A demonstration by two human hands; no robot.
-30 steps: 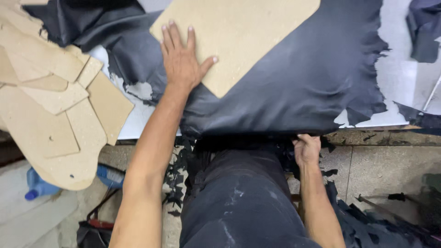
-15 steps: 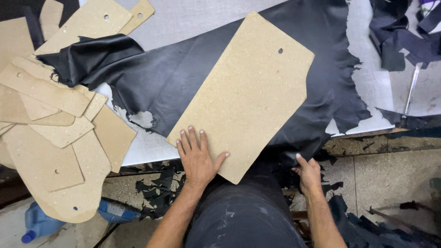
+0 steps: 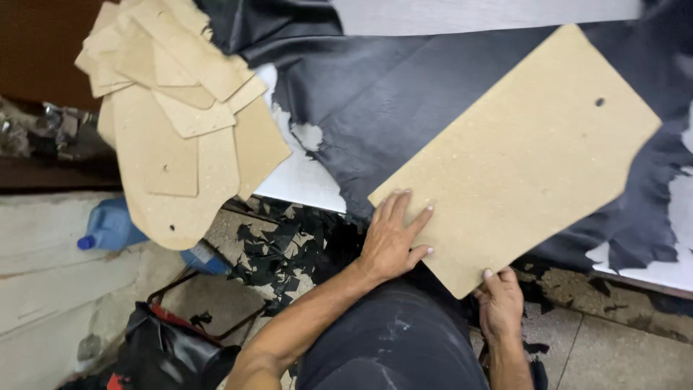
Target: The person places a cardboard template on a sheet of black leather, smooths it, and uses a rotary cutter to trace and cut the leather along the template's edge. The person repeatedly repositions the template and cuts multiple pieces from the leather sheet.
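A large tan fibreboard template with a small hole lies tilted on a sheet of black leather spread over the white table. My left hand rests flat on the template's near left corner, fingers spread. My right hand is at the table's front edge just right of the template's lowest corner. Its fingers curl around the leather's hanging edge and a fingertip touches the board.
A pile of several smaller tan templates overhangs the table's left end. Black leather scraps litter the floor below. A blue plastic bottle and a black and red bag sit on the floor at the left.
The view has shifted, so board and pile sit differently in the picture. My left hand stays flat on the board's near corner. My right hand has come up to the board's lowest corner.
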